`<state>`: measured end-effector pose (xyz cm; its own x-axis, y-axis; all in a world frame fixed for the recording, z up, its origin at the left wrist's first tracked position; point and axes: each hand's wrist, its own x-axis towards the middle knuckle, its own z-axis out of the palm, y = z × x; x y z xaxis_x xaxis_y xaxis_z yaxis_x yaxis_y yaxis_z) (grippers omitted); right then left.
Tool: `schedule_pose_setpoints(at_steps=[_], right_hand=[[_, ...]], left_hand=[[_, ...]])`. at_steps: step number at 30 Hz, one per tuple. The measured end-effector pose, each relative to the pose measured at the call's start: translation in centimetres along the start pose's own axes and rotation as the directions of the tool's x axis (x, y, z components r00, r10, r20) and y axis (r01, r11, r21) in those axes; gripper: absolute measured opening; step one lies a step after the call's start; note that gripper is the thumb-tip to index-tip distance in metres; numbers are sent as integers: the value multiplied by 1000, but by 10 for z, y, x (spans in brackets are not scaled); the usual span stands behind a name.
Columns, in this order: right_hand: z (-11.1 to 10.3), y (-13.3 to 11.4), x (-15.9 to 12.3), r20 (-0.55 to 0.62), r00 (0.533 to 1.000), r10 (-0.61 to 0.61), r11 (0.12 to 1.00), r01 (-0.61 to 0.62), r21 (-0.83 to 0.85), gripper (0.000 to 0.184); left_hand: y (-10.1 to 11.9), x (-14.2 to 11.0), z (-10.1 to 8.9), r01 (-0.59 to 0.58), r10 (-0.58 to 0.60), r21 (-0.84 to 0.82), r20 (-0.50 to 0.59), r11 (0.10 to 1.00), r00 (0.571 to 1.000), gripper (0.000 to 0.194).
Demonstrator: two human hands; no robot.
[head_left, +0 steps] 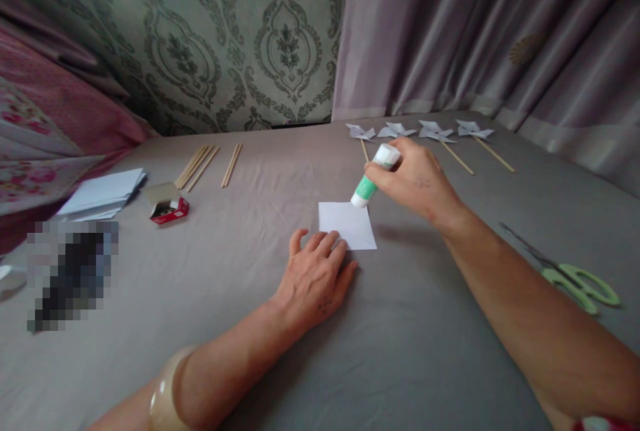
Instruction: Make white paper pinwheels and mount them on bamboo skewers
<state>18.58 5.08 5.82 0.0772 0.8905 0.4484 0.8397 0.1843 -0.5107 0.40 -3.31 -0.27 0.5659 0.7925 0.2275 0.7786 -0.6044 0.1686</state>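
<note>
A square of white paper (346, 221) lies flat on the grey cloth in front of me. My left hand (317, 274) rests at its near left edge, fingers stretched out and fingertips touching the sheet. Above the paper's far right corner, my right hand (417, 181) grips a green and white glue stick (367, 185). The glue stick is tilted with its lower end down at the corner; I cannot tell whether it touches the paper.
Several paper pinwheels (436, 131) on sticks lie at the back right. Green-handled scissors (575, 284) are to the right. Wooden sticks (195, 165), a small open red box (170, 209) and stacked white paper (103, 192) lie left. A blurred dark patch (75, 277) sits nearer.
</note>
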Motion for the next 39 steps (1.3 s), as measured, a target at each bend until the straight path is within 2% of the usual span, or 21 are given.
schedule_pose_setpoints(at_steps=[2, 5, 11, 15, 23, 30, 39], right_hand=[[-10, 7, 8, -15, 998, 58, 998, -57, 41, 13], [-19, 17, 15, 6, 997, 77, 994, -78, 82, 10], [-23, 17, 17, 76, 986, 149, 985, -154, 71, 11], [-23, 17, 16, 137, 979, 152, 986, -160, 47, 12], [-7, 11, 8, 195, 980, -31, 988, 1, 153, 15], [11, -2, -8, 257, 948, -185, 972, 138, 191, 21], [25, -5, -18, 292, 916, -274, 958, 235, 162, 24]], left_hand=[[0, 0, 0, -1, 2, 6, -9, 1000, 1000, 31], [-1, 0, -1, -12, 12, 12, -28, 1000, 1000, 30], [-2, 1, -1, -29, 29, 1, -98, 1000, 995, 25], [-4, 1, 1, -56, 54, -8, -162, 998, 985, 22], [-3, 2, 1, -48, 44, -51, -69, 998, 997, 29], [-3, 3, 2, -29, 28, -62, -17, 998, 999, 33], [-2, 4, -1, -17, 19, -60, 21, 998, 1000, 33]])
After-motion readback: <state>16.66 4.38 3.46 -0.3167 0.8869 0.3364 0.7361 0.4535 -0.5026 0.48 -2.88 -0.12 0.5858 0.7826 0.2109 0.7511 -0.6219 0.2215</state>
